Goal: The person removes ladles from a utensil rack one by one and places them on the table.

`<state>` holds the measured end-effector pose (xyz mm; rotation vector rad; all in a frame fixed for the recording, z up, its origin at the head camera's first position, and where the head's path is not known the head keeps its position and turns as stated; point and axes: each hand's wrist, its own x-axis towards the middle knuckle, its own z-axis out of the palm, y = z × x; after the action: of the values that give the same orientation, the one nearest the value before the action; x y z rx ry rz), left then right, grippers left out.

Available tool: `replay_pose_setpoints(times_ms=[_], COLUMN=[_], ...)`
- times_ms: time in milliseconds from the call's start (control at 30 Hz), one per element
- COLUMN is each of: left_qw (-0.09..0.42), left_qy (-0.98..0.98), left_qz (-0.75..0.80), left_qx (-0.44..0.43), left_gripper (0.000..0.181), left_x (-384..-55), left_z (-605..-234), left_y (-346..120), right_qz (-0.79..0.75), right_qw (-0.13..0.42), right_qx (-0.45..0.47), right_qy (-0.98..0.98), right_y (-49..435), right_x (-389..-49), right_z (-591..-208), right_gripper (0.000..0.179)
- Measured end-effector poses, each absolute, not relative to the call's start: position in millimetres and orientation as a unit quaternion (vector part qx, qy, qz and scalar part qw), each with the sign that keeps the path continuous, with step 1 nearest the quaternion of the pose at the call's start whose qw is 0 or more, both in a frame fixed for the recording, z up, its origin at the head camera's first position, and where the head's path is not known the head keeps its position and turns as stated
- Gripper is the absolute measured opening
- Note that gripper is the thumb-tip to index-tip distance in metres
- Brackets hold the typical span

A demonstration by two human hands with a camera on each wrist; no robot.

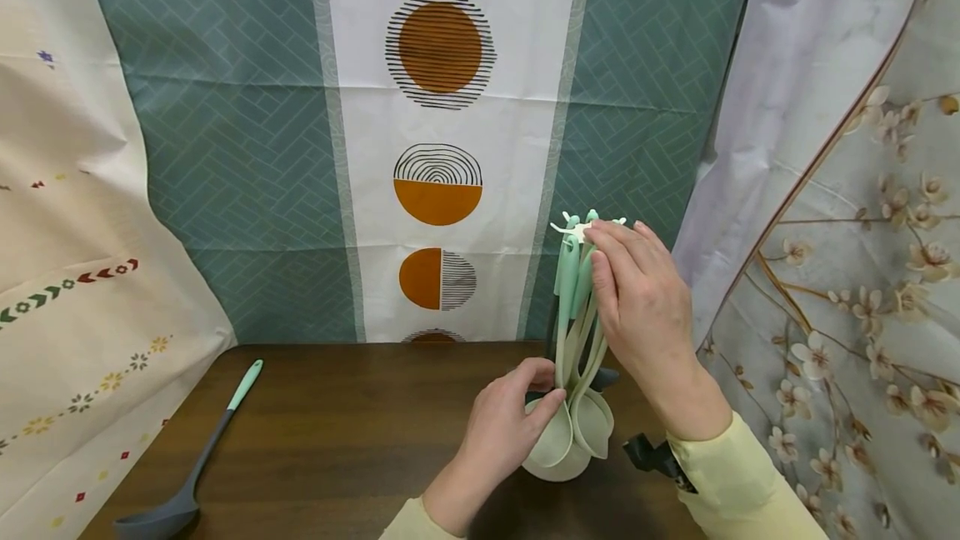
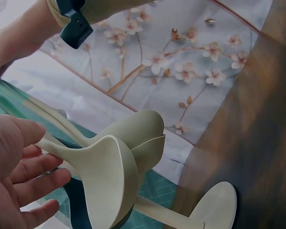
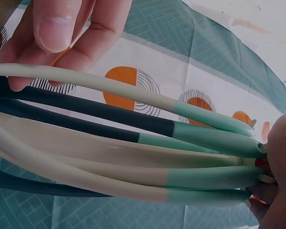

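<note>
A dark grey silicone ladle with a mint-green handle (image 1: pixel 191 469) lies alone at the left of the dark wooden table (image 1: pixel 337 432). Right of centre, the left hand (image 1: pixel 504 427) pinches the cream spoon bowls (image 1: pixel 573 432) of utensils hanging on a cream round-based rack (image 1: pixel 557 465). The right hand (image 1: pixel 637 294) grips the rack's white hooked top (image 1: pixel 577 229), above the mint-green handle ends (image 1: pixel 572 261).

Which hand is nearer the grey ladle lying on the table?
Left. The left hand holds the hanging utensils' bowls, well right of the grey ladle; the right hand is higher and farther right, atop the rack.
</note>
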<state>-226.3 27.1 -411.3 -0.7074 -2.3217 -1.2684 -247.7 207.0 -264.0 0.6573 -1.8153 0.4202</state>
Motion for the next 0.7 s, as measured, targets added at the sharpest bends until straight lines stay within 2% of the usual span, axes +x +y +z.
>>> replay_pose_setpoints(times_ms=[367, 700], left_qw=[0.183, 0.223], left_qy=[-0.816, -0.814], left_qz=[-0.487, -0.481], left_qx=[-0.252, -0.240], left_gripper=[0.019, 0.014], left_x=[-224.9, -217.5], left_z=[-410.9, -413.9], left_y=[28.5, 20.5], right_qz=[0.173, 0.175], right_qw=[0.545, 0.545], right_qx=[0.273, 0.272], right_qy=[-0.774, -0.773], right_y=[204.6, 203.8], right_x=[-246.8, -244.4], right_z=[-261.9, -262.4], right_gripper=[0.038, 0.034])
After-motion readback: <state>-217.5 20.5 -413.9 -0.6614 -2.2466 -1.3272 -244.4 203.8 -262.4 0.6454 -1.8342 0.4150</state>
